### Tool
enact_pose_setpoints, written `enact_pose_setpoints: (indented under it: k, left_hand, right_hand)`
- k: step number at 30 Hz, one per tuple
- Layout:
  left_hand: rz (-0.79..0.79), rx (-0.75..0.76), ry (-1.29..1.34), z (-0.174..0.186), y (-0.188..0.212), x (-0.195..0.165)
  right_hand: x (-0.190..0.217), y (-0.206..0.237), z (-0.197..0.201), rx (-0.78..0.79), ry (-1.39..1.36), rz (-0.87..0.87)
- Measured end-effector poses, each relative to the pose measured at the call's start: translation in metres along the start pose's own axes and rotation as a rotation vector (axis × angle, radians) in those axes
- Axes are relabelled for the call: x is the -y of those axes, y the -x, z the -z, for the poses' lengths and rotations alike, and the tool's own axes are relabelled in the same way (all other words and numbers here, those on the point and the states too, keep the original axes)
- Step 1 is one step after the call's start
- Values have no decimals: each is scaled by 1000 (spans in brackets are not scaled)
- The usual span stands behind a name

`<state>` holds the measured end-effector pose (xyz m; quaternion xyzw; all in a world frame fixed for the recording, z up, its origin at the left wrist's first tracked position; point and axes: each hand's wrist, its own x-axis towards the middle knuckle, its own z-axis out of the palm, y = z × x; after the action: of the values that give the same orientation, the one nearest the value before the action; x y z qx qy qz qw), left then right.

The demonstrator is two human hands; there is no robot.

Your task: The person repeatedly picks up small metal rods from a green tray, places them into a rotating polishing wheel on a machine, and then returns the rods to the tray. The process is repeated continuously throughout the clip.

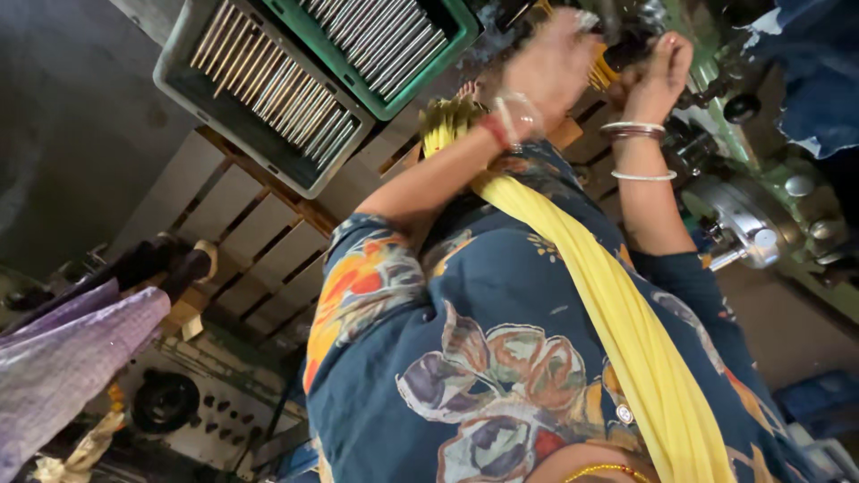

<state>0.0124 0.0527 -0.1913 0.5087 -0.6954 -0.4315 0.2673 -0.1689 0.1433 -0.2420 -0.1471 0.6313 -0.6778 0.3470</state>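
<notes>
At the far left a purple woven sack [63,358] lies beside a dark control panel [179,402]. Above it, a grey crate [179,80] and a green crate [447,54] hold rows of metal rods, both resting on a wooden pallet [259,233]. Toward the middle, the left hand [550,67] — blurred, with bangles at the wrist — is raised near a bundle of yellow bristle-like pieces [447,121]; whether it is gripping anything I cannot tell. Just right of it, the right hand [662,72] is closed around a dark handle [622,54] with a yellow part beside it. A yellow scarf [617,304] runs down the floral sleeve. At the right stands a green machine [761,215] with metal knobs.
</notes>
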Motion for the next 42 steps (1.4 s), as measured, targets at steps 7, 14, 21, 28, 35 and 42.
enact_pose_setpoints:
  k: [7, 14, 21, 28, 35, 42]
  left_hand:
    - [67, -253, -716, 141, -18, 148]
    - [96, -117, -510, 161, -7, 167]
    - [-322, -2, -534, 162, -23, 149]
    - [-735, 352, -488, 165, -24, 133]
    - [-194, 183, -471, 184, 5, 170]
    - [267, -450, -444, 279, 104, 233]
  right_hand:
    - [34, 16, 78, -98, -156, -272]
    - [18, 39, 116, -150, -254, -346]
    - [29, 31, 106, -151, -245, -331]
    - [40, 30, 87, -80, -210, -301]
    - [26, 33, 106, -194, -238, -339]
    - [14, 30, 137, -232, -232, -385]
